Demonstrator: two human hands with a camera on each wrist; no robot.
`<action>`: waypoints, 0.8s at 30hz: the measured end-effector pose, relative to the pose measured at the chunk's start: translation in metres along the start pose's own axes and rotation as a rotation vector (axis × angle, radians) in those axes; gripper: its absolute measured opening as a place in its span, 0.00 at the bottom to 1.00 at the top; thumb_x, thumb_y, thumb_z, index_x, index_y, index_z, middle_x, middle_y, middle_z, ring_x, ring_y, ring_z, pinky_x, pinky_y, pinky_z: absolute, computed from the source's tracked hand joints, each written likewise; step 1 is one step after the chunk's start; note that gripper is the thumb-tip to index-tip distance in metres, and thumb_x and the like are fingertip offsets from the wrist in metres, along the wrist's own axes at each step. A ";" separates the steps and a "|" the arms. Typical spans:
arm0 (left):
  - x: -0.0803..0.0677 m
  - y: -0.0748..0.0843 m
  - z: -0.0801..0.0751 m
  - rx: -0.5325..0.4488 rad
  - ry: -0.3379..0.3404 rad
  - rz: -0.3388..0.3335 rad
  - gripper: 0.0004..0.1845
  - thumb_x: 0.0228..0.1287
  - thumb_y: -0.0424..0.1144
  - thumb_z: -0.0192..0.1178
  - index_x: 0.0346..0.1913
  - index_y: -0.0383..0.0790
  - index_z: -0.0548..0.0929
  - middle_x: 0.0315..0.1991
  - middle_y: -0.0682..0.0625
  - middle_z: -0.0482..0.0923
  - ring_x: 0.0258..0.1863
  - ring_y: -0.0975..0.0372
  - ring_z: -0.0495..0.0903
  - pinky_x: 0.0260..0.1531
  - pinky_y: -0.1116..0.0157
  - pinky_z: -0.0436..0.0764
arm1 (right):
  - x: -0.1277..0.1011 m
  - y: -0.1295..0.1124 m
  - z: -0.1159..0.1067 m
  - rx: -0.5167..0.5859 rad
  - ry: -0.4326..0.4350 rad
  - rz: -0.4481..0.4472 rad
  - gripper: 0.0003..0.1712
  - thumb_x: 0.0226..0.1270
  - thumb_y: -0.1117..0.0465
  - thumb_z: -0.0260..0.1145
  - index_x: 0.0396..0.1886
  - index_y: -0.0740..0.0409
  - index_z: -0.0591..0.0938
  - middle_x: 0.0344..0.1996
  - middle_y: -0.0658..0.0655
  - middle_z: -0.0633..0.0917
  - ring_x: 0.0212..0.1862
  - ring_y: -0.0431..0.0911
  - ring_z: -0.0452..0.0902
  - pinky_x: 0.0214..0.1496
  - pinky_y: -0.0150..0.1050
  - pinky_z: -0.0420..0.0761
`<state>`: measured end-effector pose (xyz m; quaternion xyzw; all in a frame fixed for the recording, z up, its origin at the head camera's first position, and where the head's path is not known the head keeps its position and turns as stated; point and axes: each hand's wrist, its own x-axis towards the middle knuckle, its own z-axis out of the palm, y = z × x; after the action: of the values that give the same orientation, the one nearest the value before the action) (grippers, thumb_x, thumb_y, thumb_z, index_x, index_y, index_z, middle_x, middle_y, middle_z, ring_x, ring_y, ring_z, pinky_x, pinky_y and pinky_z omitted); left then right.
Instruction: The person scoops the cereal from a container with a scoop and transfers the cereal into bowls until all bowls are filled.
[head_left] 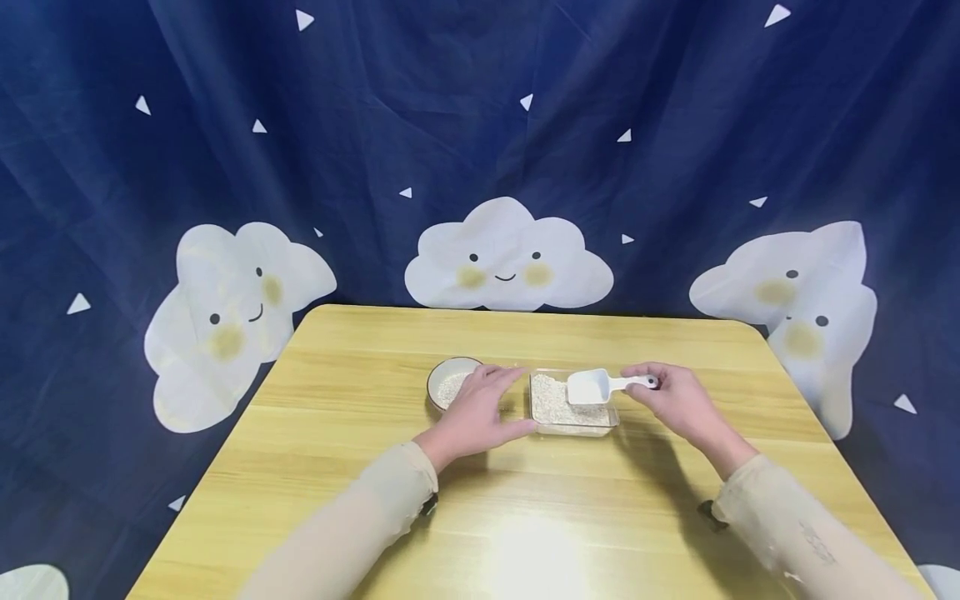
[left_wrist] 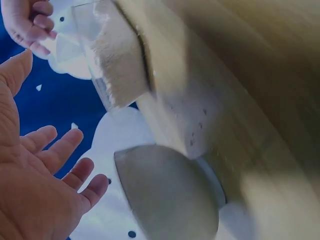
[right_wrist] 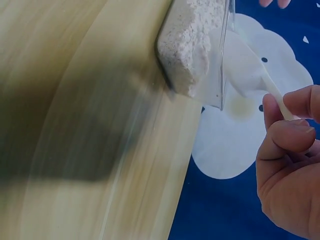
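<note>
My right hand (head_left: 678, 402) is pinching the handle of the white scoop (head_left: 596, 386), holding it over the clear tray of grain (head_left: 572, 410) near the table's (head_left: 360, 467) far edge. My left hand (head_left: 480, 410) is lying flat with fingers apart, between the small bowl (head_left: 450, 383) and the tray.

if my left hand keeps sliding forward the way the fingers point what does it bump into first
Probably the clear tray of grain. The left hand lies open between the bowl and the tray, fingers aimed toward the tray's near-left side. The thumb looks almost at its corner, though depth is hard to judge.
</note>
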<state>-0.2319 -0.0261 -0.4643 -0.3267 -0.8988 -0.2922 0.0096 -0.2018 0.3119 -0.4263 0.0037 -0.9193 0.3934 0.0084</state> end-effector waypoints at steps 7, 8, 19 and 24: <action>0.018 0.002 0.016 0.038 -0.066 -0.067 0.52 0.64 0.67 0.69 0.85 0.47 0.62 0.82 0.51 0.69 0.80 0.46 0.64 0.83 0.43 0.60 | 0.007 -0.002 0.006 -0.007 -0.024 -0.006 0.19 0.72 0.59 0.68 0.58 0.62 0.88 0.22 0.47 0.76 0.23 0.39 0.66 0.23 0.33 0.68; 0.020 0.001 0.017 0.052 -0.072 -0.077 0.53 0.64 0.68 0.69 0.85 0.47 0.62 0.81 0.51 0.69 0.80 0.46 0.64 0.83 0.44 0.59 | 0.008 -0.002 0.006 -0.005 -0.027 -0.009 0.19 0.72 0.59 0.68 0.59 0.62 0.88 0.22 0.47 0.76 0.23 0.38 0.66 0.22 0.33 0.68; 0.030 -0.005 0.024 0.111 -0.088 -0.103 0.53 0.62 0.69 0.70 0.84 0.48 0.63 0.80 0.51 0.70 0.83 0.46 0.60 0.85 0.44 0.54 | 0.018 -0.004 0.012 -0.014 -0.040 -0.026 0.19 0.71 0.60 0.68 0.58 0.63 0.88 0.25 0.49 0.81 0.24 0.39 0.68 0.23 0.33 0.70; 0.032 -0.005 0.024 0.110 -0.088 -0.098 0.52 0.63 0.68 0.70 0.84 0.47 0.64 0.80 0.50 0.71 0.84 0.47 0.60 0.86 0.44 0.52 | 0.022 -0.006 0.014 -0.036 -0.047 -0.058 0.18 0.71 0.61 0.69 0.57 0.62 0.88 0.30 0.55 0.88 0.27 0.41 0.72 0.26 0.33 0.73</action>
<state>-0.2553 0.0021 -0.4798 -0.2935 -0.9280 -0.2278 -0.0261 -0.2237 0.2973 -0.4315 0.0393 -0.9256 0.3764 -0.0015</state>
